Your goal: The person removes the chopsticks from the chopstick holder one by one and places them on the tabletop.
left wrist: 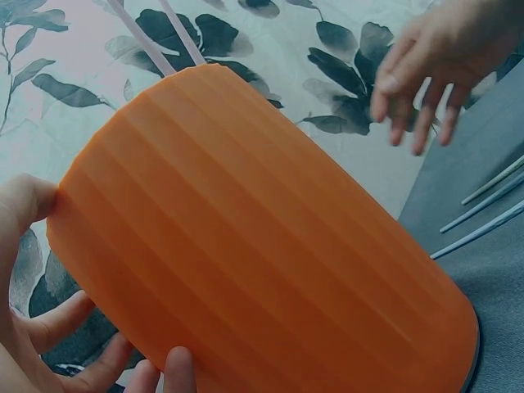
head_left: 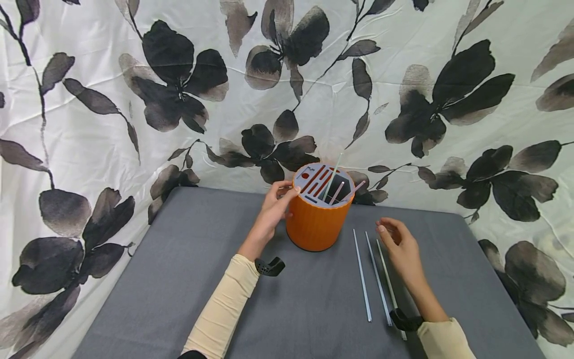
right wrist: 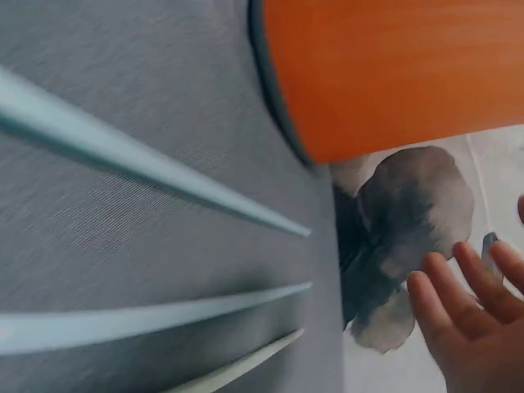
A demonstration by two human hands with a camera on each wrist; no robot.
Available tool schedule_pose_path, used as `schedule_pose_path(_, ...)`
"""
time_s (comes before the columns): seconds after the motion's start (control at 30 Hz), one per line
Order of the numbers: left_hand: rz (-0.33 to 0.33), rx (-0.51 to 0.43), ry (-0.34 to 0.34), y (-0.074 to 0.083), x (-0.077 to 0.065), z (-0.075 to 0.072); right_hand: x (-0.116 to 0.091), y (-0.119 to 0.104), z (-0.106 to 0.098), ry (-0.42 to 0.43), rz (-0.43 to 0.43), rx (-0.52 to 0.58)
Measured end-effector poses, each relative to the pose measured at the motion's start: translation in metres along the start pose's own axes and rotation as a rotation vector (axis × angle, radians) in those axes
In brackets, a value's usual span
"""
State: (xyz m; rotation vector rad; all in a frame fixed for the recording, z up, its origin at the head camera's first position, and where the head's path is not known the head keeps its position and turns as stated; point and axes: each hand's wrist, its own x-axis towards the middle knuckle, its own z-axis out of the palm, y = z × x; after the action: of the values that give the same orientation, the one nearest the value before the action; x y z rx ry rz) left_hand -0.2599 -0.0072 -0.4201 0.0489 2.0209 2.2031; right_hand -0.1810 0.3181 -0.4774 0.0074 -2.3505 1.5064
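An orange ribbed pen holder (head_left: 316, 227) stands upright at the back of the table, with a slotted lilac-grey top (head_left: 343, 175). My left hand (head_left: 271, 209) holds its left side, thumb at the top rim and fingers spread along the wall. One pale green stick (head_left: 333, 175) and two pink sticks (head_left: 337, 193) poke up from a large dark opening in the top. To the right of the holder lie two pale blue sticks (head_left: 361, 274) and a pale green stick (head_left: 388, 279), roughly parallel. Over their far ends hovers my right hand (head_left: 401, 249), fingers loosely bent, holding nothing.
Grey cloth covers the table (head_left: 188, 249), whose back edge runs just behind the holder. A white curtain (head_left: 341, 114) with dark printed flowers hangs behind and around it. Black wrist-worn cameras (head_left: 270, 267) sit on both wrists.
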Motion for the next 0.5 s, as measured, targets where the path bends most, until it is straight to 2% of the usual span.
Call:
schedule_pose_path(0.2, 0.001, 0.000, -0.001, -0.002, -0.001, -0.001, 0.015, -0.021, 0.009, 0.002, -0.072, 0.062)
schedule_pose_path(0.5, 0.004, 0.005, 0.007, -0.004, -0.001, -0.001, 0.039, -0.055, 0.023, 0.018, -0.120, 0.140)
